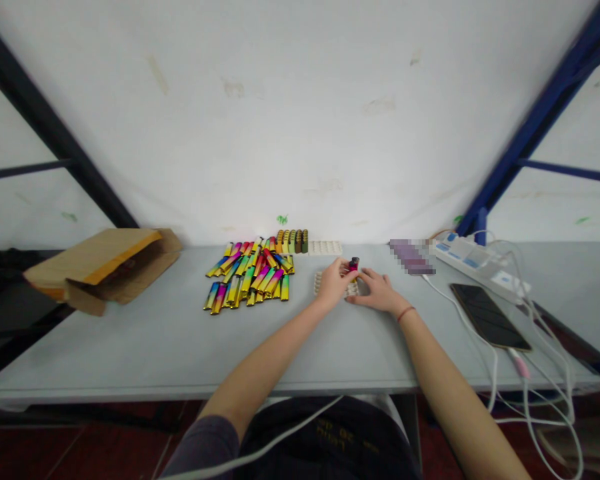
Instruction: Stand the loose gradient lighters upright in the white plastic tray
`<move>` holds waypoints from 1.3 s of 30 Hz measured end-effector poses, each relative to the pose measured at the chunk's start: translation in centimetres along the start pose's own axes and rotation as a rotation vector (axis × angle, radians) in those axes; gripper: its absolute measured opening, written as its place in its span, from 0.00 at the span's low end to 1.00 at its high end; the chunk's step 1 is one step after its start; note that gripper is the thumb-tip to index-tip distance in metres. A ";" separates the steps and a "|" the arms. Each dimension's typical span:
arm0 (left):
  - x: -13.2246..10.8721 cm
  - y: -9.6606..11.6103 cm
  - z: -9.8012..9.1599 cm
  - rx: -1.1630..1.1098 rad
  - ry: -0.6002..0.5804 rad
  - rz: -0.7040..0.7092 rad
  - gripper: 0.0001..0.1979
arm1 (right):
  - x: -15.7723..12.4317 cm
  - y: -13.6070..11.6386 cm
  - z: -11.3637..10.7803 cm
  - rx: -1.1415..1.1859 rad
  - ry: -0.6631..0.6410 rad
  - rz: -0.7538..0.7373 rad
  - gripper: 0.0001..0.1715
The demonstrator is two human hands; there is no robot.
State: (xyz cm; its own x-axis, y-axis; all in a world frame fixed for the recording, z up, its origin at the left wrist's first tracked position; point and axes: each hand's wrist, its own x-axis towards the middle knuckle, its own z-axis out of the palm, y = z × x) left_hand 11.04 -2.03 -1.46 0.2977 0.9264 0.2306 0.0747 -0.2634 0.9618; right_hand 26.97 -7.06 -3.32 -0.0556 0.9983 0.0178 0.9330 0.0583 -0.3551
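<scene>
Two bare hands over white plastic blister tray (pixel 320 283): left hand (pixel 334 283) pinching upright magenta-and-black metallic lighter (pixel 353 265); right hand (pixel 374 292) half-open, just beside it. Farther: heap of rainbow-gold lighters (pixel 247 277), second white tray (pixel 325 248).

Grey tabletop (pixel 180 353) gives the left hand (pixel 333 283) a way to the pile of lighters (pixel 247 277); rightward, a phone (pixel 490 317), white cables (pixel 467 321) and a power strip (pixel 473 261) seem to crowd the right hand (pixel 375 293).

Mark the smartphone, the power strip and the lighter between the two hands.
Smartphone (pixel 489 317): head view, on the middle of its dark screen.
Power strip (pixel 467 261): head view, on its white top face.
Lighter (pixel 353 265): head view, on its upper end above the fingers.
</scene>
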 end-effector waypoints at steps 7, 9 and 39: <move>0.5 0.3 -0.4 0.138 -0.043 0.093 0.08 | 0.1 0.1 0.2 -0.006 0.007 0.009 0.49; 0.6 0.3 -0.5 0.175 -0.070 0.111 0.09 | 0.1 0.1 0.1 -0.005 0.003 0.004 0.48; -1.3 3.1 -12.7 1.316 0.019 -0.324 0.13 | 0.2 0.9 0.3 0.011 -0.004 0.012 0.49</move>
State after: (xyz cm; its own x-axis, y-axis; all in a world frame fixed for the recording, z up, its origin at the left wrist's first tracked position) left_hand -1.24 -0.66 3.09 0.0809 0.9961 0.0350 0.9889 -0.0846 0.1222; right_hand 27.65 -6.83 -3.92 -0.0456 0.9989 0.0093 0.9298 0.0458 -0.3653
